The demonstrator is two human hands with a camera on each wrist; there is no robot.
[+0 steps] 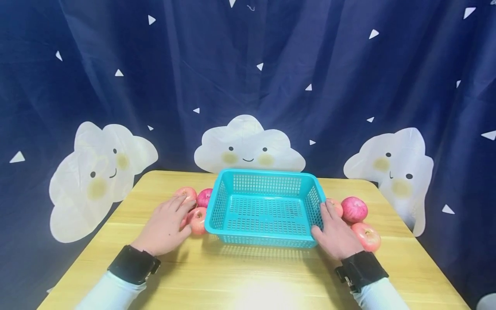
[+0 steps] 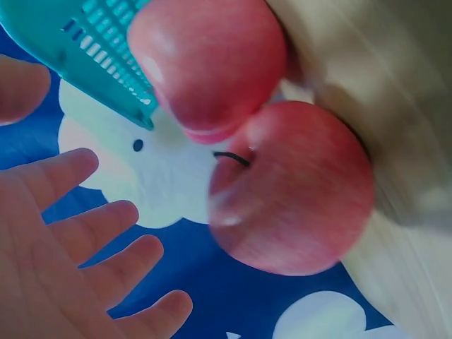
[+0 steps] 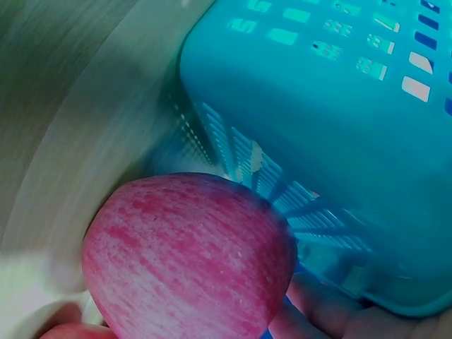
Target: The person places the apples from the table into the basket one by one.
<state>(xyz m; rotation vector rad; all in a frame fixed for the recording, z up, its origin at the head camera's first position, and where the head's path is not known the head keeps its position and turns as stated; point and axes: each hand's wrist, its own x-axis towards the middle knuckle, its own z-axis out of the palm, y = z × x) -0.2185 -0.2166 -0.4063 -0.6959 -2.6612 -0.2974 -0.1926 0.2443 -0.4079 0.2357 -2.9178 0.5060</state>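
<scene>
My left hand is spread beside a cluster of red apples left of the turquoise plastic basket. In the left wrist view its fingers are straight and apart, with a gap to the stemmed apple. At the basket's right front corner is my right hand, its thumb at the rim and its fingers extended along the outer side. The right wrist view shows these fingers between the basket wall and a streaked pink apple. The basket stands upright with nothing inside.
Right of the basket lie a dark pink apple, a paler apple and another partly behind the right hand. All stand on a light wooden table. A dark blue curtain with smiling white clouds hangs behind its far edge.
</scene>
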